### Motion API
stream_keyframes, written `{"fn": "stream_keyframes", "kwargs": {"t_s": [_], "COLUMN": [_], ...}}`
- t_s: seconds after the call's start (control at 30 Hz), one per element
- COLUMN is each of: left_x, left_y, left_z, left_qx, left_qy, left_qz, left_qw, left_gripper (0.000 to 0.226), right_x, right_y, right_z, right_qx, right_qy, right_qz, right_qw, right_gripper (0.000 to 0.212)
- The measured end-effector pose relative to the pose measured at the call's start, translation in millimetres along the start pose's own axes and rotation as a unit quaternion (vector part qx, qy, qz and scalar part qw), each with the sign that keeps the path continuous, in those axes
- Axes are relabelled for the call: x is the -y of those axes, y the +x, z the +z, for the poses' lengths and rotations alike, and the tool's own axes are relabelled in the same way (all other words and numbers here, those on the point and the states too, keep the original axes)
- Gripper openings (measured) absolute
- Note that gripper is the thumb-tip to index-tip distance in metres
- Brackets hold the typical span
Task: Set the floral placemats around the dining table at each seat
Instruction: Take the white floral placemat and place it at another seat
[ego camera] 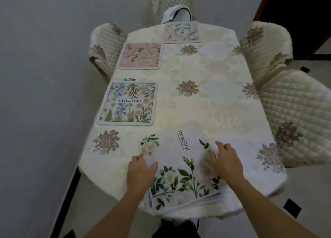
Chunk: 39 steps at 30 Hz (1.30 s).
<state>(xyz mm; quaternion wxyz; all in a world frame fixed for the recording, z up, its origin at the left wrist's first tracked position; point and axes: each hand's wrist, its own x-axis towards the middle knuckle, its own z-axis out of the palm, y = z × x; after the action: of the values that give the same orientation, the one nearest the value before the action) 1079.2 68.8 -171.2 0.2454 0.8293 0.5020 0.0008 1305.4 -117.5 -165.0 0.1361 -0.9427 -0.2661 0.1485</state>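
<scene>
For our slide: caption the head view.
Left hand and right hand rest on a white mat on the table; blue mat, pink mat and far mat already laid.

Head view. Mount: wide-angle camera worn on the person's head. Station: at the near short end of the dining table [215,94]. Facing: forward and steeply downward, along the table's length toward the far chair [170,1]. Range: close over the near edge, which fills the lower frame; the far end is small and bowed by the lens. Margins: wall [35,58] at left, side chairs [295,112] at right, probably a doorway [295,14] top right.
</scene>
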Motion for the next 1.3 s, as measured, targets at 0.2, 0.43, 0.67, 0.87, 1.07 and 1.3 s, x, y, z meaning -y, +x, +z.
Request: {"fn": "stream_keyframes", "kwargs": {"t_s": [0.2, 0.43, 0.67, 0.87, 1.07, 1.3], "left_x": [20.9, 14.5, 10.1, 4.8, -4.7, -42.6], "left_y": [-2.5, 4.0, 4.8, 3.7, 7.2, 28.6], "left_z": [20.5, 21.1, 22.2, 31.5, 25.8, -17.5], "left_qx": [0.025, -0.001, -0.011, 0.057, 0.056, 0.026], "left_qy": [-0.112, -0.189, -0.254, -0.318, -0.351, -0.319], "left_qz": [-0.057, -0.111, -0.138, -0.11, -0.096, 0.004], "left_qw": [0.992, 0.976, 0.957, 0.94, 0.93, 0.947], "left_gripper": [0.038, 0.033, 0.028, 0.023, 0.019, 0.014], "right_x": [3.5, 8.3, 2.3, -5.9, -4.1, 2.7], "right_y": [15.7, 15.7, 11.1, 6.5, 1.2, 12.1], "right_z": [26.8, 36.8, 36.9, 35.4, 21.5, -28.5], "right_qx": [0.035, 0.02, 0.027, 0.058, 0.054, -0.01], "right_qy": [0.048, 0.065, 0.175, 0.253, 0.297, 0.335], "right_qz": [0.038, 0.059, 0.109, 0.116, 0.11, 0.092], "right_qw": [0.998, 0.996, 0.978, 0.959, 0.947, 0.938], "right_gripper": [0.044, 0.04, 0.03, 0.015, 0.013, 0.014]}}
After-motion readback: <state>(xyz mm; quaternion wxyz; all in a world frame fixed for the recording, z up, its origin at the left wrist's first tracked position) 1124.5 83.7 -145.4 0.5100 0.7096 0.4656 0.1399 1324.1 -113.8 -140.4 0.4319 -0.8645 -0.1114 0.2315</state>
